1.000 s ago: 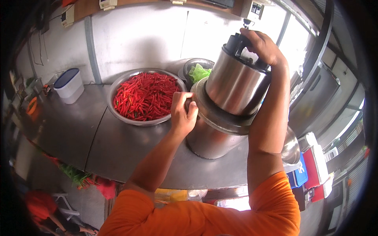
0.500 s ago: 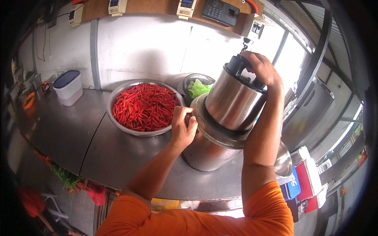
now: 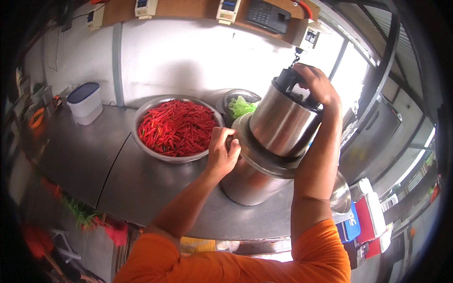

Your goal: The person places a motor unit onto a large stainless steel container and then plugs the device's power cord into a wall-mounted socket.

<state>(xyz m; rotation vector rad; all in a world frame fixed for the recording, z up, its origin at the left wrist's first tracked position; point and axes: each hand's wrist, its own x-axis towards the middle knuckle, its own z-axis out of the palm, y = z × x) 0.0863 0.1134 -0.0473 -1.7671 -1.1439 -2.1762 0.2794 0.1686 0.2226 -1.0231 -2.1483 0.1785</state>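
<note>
A large electric food chopper stands upright on the steel table: a wide metal pot (image 3: 245,188) with a broad lid and a steel motor head (image 3: 281,125) on top. My right hand (image 3: 320,86) is closed over the black handle at the top of the motor head. At the lid's left rim, my left hand (image 3: 222,153) wraps round a dark side handle, its thumb up. The inside of the pot is hidden. Just left of my left hand sits a wide metal basin (image 3: 175,159) heaped with red chillies (image 3: 177,127).
Behind the chopper is a metal bowl with a light green plastic bag (image 3: 241,107). On the table (image 3: 137,184) at far left stands a white container with a dark lid (image 3: 85,104). Another metal bowl (image 3: 340,193) is right of my right arm. Switch boxes hang on the wall.
The whole view has shifted slightly, moving the scene a little to the right in the picture. Both hands keep their grips, and the chopper stays where it stands.
</note>
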